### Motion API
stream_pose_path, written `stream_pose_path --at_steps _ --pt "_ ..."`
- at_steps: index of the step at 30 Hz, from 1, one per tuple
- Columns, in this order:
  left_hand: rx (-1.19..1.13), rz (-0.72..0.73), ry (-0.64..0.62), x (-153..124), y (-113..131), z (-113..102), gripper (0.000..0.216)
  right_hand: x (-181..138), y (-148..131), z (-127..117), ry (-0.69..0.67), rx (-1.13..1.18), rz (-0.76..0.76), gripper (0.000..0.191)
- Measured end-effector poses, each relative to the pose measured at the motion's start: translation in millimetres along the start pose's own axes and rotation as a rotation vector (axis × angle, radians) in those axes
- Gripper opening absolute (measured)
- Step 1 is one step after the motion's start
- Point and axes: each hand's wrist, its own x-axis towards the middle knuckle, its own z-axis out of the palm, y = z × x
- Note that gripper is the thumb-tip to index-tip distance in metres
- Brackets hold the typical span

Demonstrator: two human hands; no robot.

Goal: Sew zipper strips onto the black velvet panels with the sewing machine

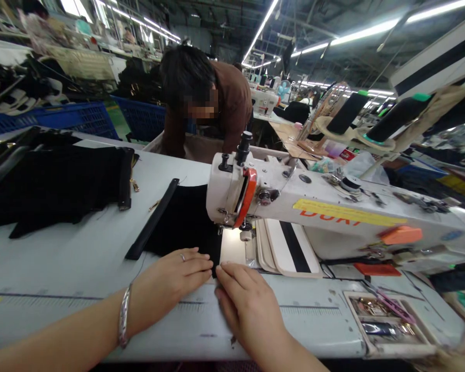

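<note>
A black fabric piece [186, 217] with a dark strip along its left edge lies on the table, its right side at the sewing machine's needle area. My left hand [174, 276] rests flat on its near edge with the fingers stretched out; a ring and a silver bracelet show on this arm. At the near right corner of the cloth, my right hand [251, 299] touches the edge with its fingertips, the thumb lower and apart from them. The white sewing machine [263, 194] stands just beyond my hands. Its presser foot is partly hidden behind the head.
More black pieces [73, 175] with metal zipper pulls lie stacked at left. White panels with a black stripe [290, 248] sit under the machine arm. A parts tray [387, 323] holds small metal pieces and scissors. Across the table a person [228, 98] bends down. Blue crates [139, 119] stand behind.
</note>
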Motion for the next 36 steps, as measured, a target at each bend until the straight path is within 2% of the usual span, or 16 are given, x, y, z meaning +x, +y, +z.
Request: stream_pose_path --at_steps 12,20,27,36 --pt "0.021 -0.07 -0.073 22 -33 3 0.042 27 18 -1 -0.028 -0.026 0.035 0.036" --pt "0.003 -0.124 -0.027 41 -50 5 0.028 43 25 2 -0.059 -0.108 0.079 0.036" --pt "0.01 -0.184 -0.031 51 -58 8 0.033 51 29 5 -0.04 -0.128 0.106 0.036" --pt "0.017 -0.201 0.034 52 -60 11 0.03 54 28 7 -0.013 -0.113 0.135 0.031"
